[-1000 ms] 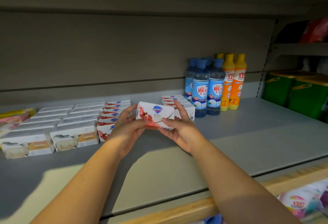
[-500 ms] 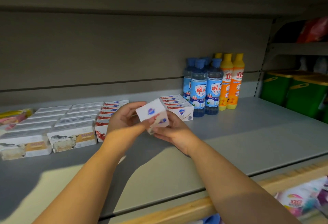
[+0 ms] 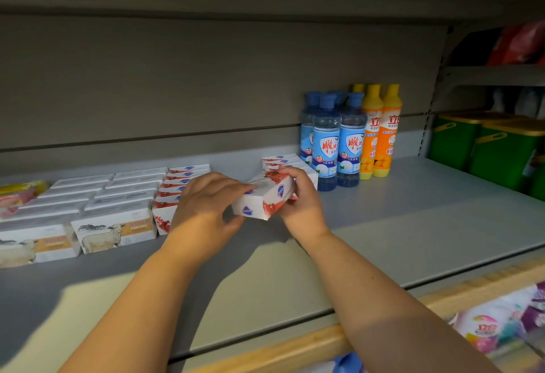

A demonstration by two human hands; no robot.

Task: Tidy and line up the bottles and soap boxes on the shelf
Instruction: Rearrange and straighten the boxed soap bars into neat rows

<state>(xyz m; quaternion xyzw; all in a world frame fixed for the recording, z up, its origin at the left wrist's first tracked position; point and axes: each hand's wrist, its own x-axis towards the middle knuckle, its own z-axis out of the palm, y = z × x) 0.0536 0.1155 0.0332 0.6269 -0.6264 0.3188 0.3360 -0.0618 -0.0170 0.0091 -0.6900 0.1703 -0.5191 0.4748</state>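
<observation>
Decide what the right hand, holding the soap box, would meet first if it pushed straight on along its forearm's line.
Probably the row of red-and-white soap boxes just behind the right hand, beside the blue bottles; depth is unclear, so it might pass left of them.

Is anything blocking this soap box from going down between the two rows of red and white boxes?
Nothing visible. The left hand and right hand grip the white and red cardboard soap box above the grey shelf, between the left row and right row of matching boxes; they hide part of it.
</observation>
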